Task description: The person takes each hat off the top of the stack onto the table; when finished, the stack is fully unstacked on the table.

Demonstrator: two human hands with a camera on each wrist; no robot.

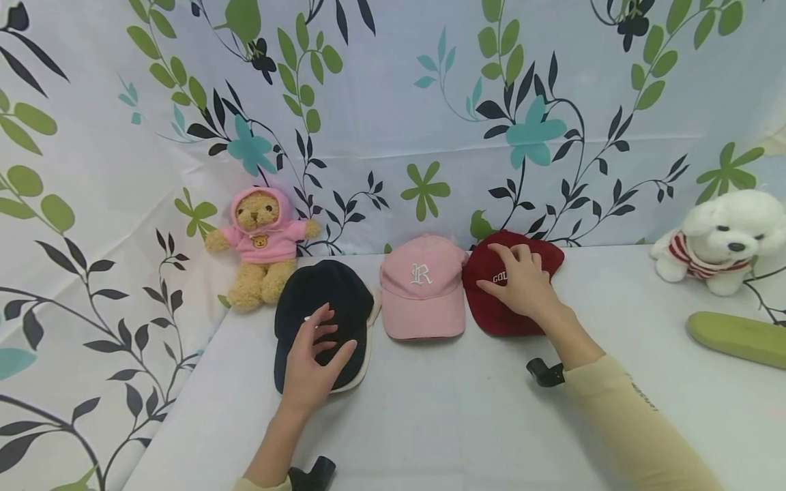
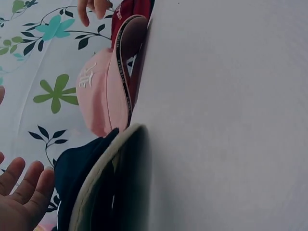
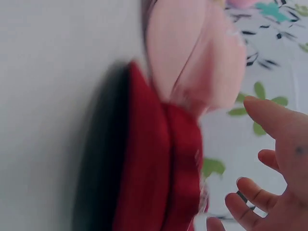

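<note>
pink cap (image 1: pixel 422 290): "R" | red cap (image 1: pixel 512 279): "COL…", seemingly cut off

Lower left: left hand (image 2: pixel 17 202), fingers (image 2: pixel 30 179) straight, beside dark cap (image 2: pixel 79 171) | centre left: pink cap (image 2: pixel 103 96) brim on surface (image 2: pixel 226 115) | top: red cap (image 2: pixel 132 9), other hand's fingers (image 2: pixel 91 7)

Head view bright, even, soft light, barely any shadows on table (image 1: pixel 430 409). Slight wide-angle bend at edges. Left wrist view dimmer, bluish, dark shade under black cap (image 2: pixel 96 192). Right wrist view pretty smeared: red cap (image 3: pixel 159 173) and pink cap (image 3: pixel 192 62) blurry, motion blur throughout.
</note>
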